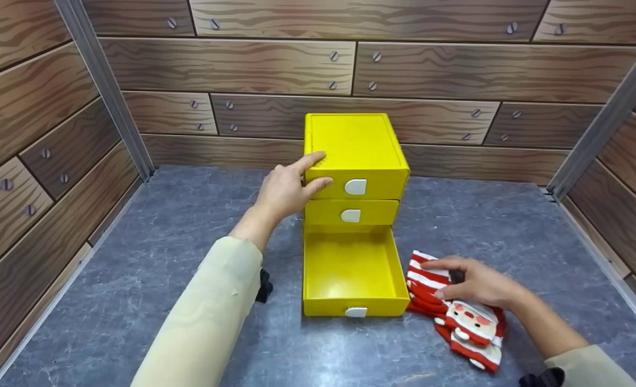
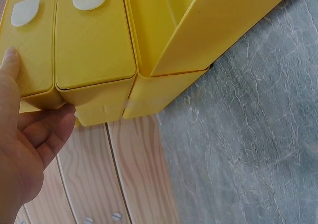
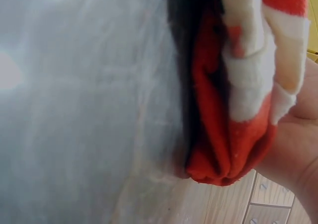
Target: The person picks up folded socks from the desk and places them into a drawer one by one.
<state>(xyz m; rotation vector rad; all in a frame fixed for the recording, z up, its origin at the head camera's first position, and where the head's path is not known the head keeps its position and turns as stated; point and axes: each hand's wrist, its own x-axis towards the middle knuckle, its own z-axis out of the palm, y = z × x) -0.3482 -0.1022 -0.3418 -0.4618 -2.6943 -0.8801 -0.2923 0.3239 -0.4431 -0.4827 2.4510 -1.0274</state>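
A small yellow three-drawer cabinet point(image 1: 358, 145) stands at the middle of the grey tabletop. Its bottom drawer point(image 1: 350, 269) is pulled out towards me and shows nothing inside. My left hand point(image 1: 318, 169) rests with straight fingers on the cabinet's top left front corner, thumb on the top drawer's face. In the left wrist view the left hand point(image 2: 30, 114) touches that corner of the cabinet point(image 2: 94, 50). Right of the drawer lies a folded red-and-white striped Santa sock point(image 1: 474, 328). My right hand point(image 1: 447, 279) grips its striped end. The right wrist view shows the sock point(image 3: 233, 110) bunched against my palm point(image 3: 293, 144).
The grey marbled tabletop point(image 1: 162, 242) is boxed in by wood-pattern walls point(image 1: 232, 64) at the back and on both sides, with metal posts point(image 1: 103, 86) in the corners. The two upper drawers are closed, each with a white handle tab point(image 1: 355, 186).
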